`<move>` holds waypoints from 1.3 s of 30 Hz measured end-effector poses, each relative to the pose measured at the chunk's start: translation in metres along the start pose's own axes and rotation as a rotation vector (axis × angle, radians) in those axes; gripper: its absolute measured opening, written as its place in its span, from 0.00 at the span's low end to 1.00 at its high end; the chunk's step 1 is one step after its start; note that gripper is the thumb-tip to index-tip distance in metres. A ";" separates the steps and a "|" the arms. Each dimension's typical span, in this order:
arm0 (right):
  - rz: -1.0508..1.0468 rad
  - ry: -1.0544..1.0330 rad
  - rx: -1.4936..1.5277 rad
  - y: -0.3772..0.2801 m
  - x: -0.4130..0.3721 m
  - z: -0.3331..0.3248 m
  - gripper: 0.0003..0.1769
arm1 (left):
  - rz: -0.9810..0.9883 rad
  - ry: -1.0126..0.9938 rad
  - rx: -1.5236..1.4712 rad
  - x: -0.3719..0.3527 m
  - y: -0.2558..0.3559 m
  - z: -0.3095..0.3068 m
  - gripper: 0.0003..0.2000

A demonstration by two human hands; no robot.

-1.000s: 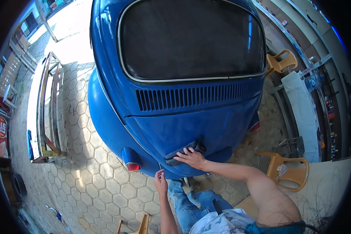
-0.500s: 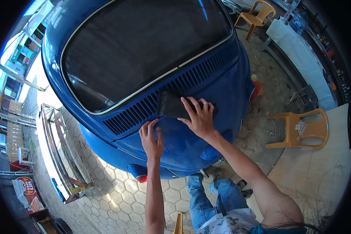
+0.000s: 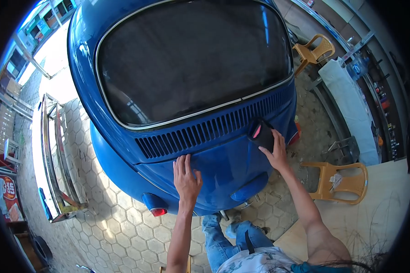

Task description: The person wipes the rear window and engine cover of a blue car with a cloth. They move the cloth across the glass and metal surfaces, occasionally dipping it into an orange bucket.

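The rear of a blue car (image 3: 214, 168) fills the middle, with a dark rear window (image 3: 191, 63) and a row of vent slots (image 3: 205, 132) below it. My right hand (image 3: 276, 152) grips a black pad (image 3: 262, 135) with a pink patch on its end, at the right part of the car's rear lid near the slots. Flat on the lid, below the left half of the slots, rests my left hand (image 3: 186, 177); its fingers are stretched out and it holds nothing. A red tail light (image 3: 158, 212) is at the lower left.
A tan plastic chair (image 3: 344, 183) stands at the right, another tan chair (image 3: 315, 51) farther back. Along the right side runs a bench with a white cover (image 3: 346, 100). A metal frame (image 3: 54, 159) stands left of the car on hexagonal paving (image 3: 123, 223).
My right hand has moved right with the black pad, which is now turned so that its pink end shows. My left hand has flattened onto the lid. The view has shifted.
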State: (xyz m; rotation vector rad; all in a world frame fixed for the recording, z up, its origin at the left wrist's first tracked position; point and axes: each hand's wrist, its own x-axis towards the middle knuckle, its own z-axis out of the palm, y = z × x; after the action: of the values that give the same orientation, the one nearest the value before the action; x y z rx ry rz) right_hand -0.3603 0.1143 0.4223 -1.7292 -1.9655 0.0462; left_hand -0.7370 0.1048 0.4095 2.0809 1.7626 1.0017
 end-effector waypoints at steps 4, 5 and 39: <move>0.214 0.033 0.158 0.008 -0.018 0.012 0.49 | 0.012 0.120 0.053 0.003 0.013 0.013 0.28; 0.247 0.040 0.168 0.007 -0.022 0.016 0.49 | 0.027 0.134 0.071 0.003 0.014 0.018 0.27; 1.081 0.135 1.270 0.123 -0.082 0.046 0.53 | 0.432 -0.022 0.408 0.079 0.193 0.155 0.25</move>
State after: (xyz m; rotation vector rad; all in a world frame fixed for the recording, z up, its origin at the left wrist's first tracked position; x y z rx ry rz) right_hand -0.2616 0.0742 0.3100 -1.4815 -0.3634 1.1882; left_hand -0.4866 0.1692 0.4345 2.8009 1.6488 0.7488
